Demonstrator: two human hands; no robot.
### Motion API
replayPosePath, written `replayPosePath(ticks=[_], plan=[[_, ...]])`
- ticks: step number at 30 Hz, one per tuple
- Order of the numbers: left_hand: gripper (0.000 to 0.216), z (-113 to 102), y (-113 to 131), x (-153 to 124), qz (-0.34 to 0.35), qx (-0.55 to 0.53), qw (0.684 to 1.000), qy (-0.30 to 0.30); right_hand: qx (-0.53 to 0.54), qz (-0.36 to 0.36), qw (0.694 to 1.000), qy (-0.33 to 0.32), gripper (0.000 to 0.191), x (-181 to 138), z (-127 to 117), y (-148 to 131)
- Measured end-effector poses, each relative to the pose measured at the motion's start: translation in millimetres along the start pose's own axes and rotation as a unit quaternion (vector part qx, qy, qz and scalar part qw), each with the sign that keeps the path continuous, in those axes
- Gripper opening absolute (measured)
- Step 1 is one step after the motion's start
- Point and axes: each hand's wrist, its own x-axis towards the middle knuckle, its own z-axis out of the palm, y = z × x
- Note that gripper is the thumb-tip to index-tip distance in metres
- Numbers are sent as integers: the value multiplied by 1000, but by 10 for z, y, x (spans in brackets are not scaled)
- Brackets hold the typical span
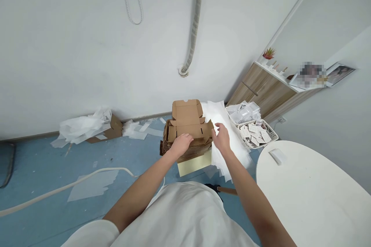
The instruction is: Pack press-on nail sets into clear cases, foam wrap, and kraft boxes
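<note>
An unfolded brown cardboard box [188, 114] lies on top of a stack of flattened cardboard boxes [193, 155], its back panel and side flaps spread out. My left hand [181, 145] rests on the front part of this box, fingers lying over the cardboard; its thumb is hard to make out. At the box's right side flap is my right hand [222, 138], with thumb and fingers apart. Its thumb is close to the flap edge, and I cannot tell whether they touch. A pale yellow sheet [194, 165] sticks out beneath the stack.
White foam sheets [222, 117] lie right of the stack, beside two baskets, one with clear plastic packets [245, 112], one with small cards [255, 133]. A round white table [313, 193] stands at right, a wooden cabinet [269, 94] behind. A hose [66, 188] crosses the blue floor.
</note>
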Motion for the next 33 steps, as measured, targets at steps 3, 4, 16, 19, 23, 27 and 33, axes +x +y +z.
replayPosePath(ticks=[3,4,16,19,23,27,33], plan=[[30,16,10,-7,-5,9,1000,4,-62,-149,984,-79,21,-330,67,-57],[29,18,16,-14,-6,9,1000,6,-78,-180,976,-96,22,-436,95,-62],[32,-17,43,-3,-13,2,999,40,-182,-127,965,-141,37,-811,387,110],[32,-35,50,-34,-9,-24,998,62,-110,-76,978,-161,39,-712,325,141],[33,-48,51,-95,-3,-60,993,100,115,32,982,-147,61,-509,112,183],[33,-28,41,-136,5,-87,987,131,232,121,959,-112,70,-250,-73,76],[33,-2,43,-205,4,-89,990,108,285,155,936,-135,63,8,-32,-156]])
